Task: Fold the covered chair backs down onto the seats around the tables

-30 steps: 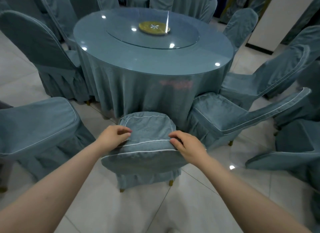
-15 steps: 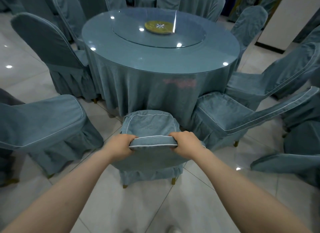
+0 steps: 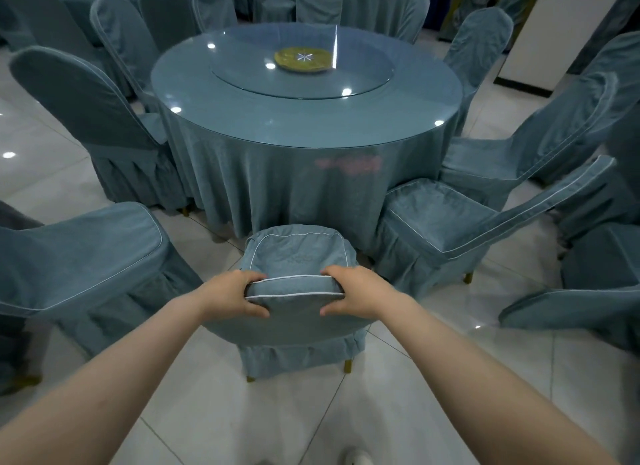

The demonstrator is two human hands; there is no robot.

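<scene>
- Chair back (image 3: pixel 294 288), white-piped top edge gripped at both corners: my left hand (image 3: pixel 232 296) and right hand (image 3: pixel 356 293) curl round it, fingers over the far side, thumbs on the near side.
- It rises over its seat (image 3: pixel 298 253), which sits just before the draped round tabletop (image 3: pixel 304 125).
- One left neighbour chair (image 3: pixel 79 256) and one right neighbour chair (image 3: pixel 450 222) stand close beside.

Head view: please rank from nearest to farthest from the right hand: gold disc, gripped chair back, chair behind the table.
1. chair back, gripped by the right hand.
2. gold disc, table centre.
3. far chair, beyond the table.
</scene>
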